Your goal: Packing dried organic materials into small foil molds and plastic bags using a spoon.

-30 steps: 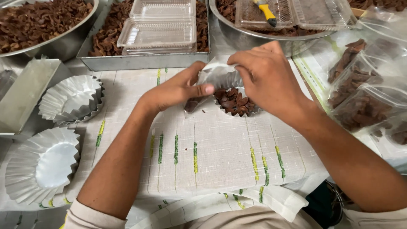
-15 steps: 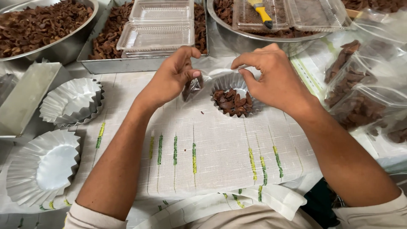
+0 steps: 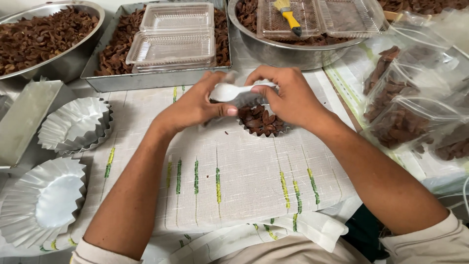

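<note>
Both hands' fingers [image 3: 222, 110] pinch, seemingly, a white spoon [image 3: 234, 91].

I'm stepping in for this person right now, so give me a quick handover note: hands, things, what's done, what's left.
Left hand: holds the white plastic spoon by its bowl end.
Right hand: grips the spoon's handle end, above the paper cup.
Cup sits on the striped cloth, holding brown dried pieces.
Done: this cup looks filled.
Left: empty paper cups wait stacked at the left; clear lidded boxes lie empty on the tray.
</note>
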